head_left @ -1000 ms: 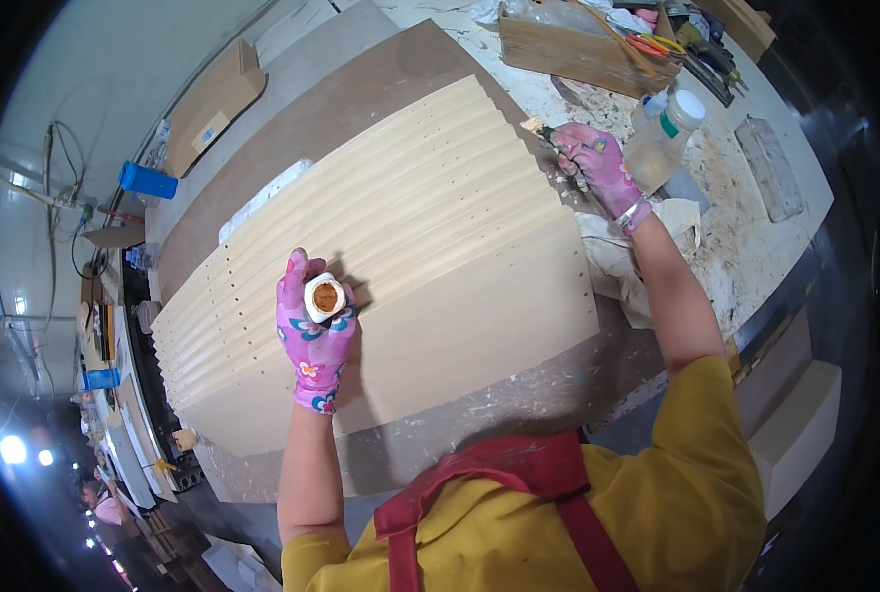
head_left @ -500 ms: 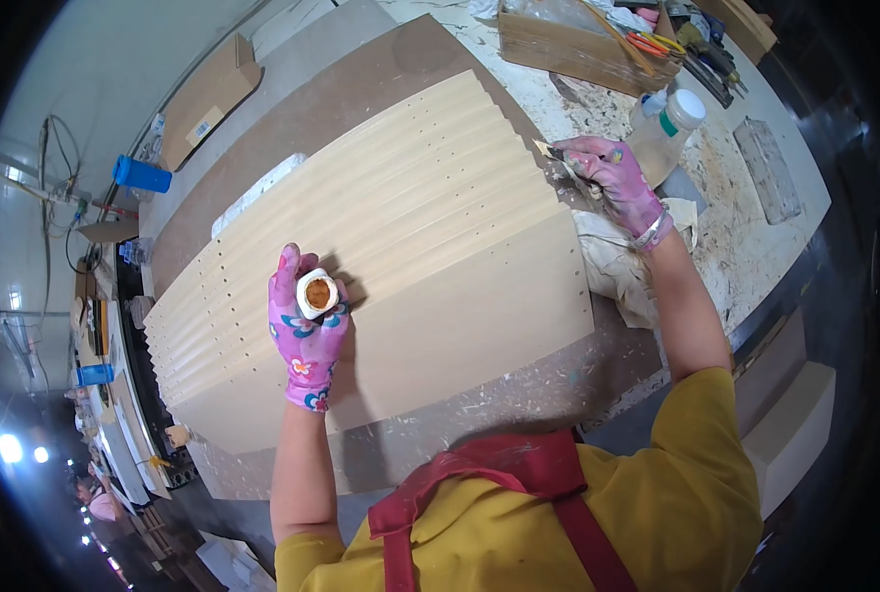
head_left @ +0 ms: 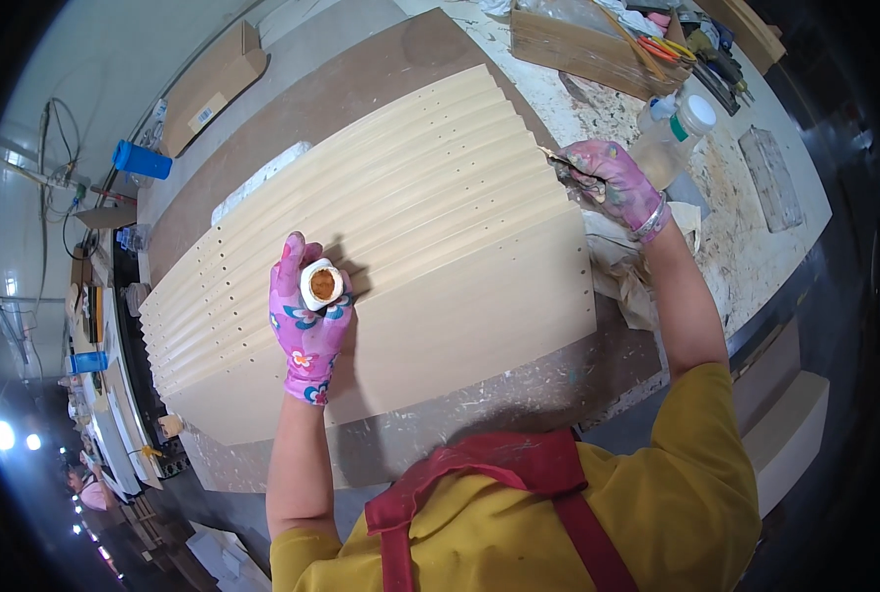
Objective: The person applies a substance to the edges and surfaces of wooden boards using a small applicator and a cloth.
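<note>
My left hand (head_left: 308, 331), in a pink flowered glove, is closed round a small white jar (head_left: 306, 290). Its open top shows orange-brown paste (head_left: 322, 284). The jar is held above a stack of pale wooden panels (head_left: 459, 296), laid in overlapping steps with rows of small holes near both ends. My right hand (head_left: 610, 183), gloved in stained pink, grips a small thin tool (head_left: 550, 154) with a pale tip. That tip is at the stepped right edge of the panels; whether it touches them I cannot tell. Fingers hide most of the tool.
A crumpled cloth (head_left: 622, 259) lies below my right hand. Beyond that hand stand a clear bottle with a white lid (head_left: 694, 115) and a cardboard box of tools (head_left: 583, 51). A grey block (head_left: 770, 178) lies at the right. A blue container (head_left: 142, 160) is far left; a person (head_left: 94, 493) stands beyond.
My right hand has turned slightly, bringing the tool's tip close to the panels' right edge. My left hand has stayed nearly in place with the jar. The view has shifted slightly.
</note>
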Available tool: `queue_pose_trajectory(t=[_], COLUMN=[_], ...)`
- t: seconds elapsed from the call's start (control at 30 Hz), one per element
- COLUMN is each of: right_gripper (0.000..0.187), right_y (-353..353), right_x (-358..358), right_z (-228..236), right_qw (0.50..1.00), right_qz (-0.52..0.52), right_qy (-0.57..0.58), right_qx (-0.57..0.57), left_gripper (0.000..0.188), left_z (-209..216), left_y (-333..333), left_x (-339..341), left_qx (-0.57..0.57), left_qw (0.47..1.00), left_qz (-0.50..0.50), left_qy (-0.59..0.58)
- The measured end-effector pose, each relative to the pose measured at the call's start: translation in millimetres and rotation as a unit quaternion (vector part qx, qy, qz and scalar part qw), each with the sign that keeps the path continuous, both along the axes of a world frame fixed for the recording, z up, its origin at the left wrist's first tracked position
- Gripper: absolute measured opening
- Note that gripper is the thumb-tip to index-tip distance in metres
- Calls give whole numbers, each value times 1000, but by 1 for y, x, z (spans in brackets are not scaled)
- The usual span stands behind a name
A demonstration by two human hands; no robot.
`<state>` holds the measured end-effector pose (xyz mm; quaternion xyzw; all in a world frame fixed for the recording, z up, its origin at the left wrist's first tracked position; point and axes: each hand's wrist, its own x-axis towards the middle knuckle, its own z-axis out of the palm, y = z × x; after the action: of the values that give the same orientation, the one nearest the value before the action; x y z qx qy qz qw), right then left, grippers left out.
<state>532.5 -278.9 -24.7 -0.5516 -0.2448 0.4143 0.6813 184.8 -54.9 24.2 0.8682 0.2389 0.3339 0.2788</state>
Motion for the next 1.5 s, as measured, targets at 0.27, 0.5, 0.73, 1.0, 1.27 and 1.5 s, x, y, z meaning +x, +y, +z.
queue_pose_trajectory(t=[0.27,0.5,0.73,1.0,1.27,1.5], right_gripper=[28,28,28,25,23,21], right_y=[-2,-5,-6,11,-2,7], right_x=[13,-5,-5,-3,-7,-9], right_z=[-6,39,38,41,26,4], right_qw=[991,938,934,905,933,911], right_qz=[-37,-80,-45,-62,-40,-148], right_qy=[-126,-337,-351,-419,-353,-384], right_qx=[-14,-9,-34,-44,55,41], left_gripper=[71,72,72,71,72,71], left_z=[0,-3,0,-7,-6,-6], left_y=[0,2,0,4,2,5], left_x=[2,-1,1,0,0,-2], left_qx=[1,-13,12,1,-36,-1], left_qw=[1000,1000,1000,999,998,1000], left_qz=[-10,-13,-3,10,11,1], left_qy=[-7,-10,3,-37,-42,3])
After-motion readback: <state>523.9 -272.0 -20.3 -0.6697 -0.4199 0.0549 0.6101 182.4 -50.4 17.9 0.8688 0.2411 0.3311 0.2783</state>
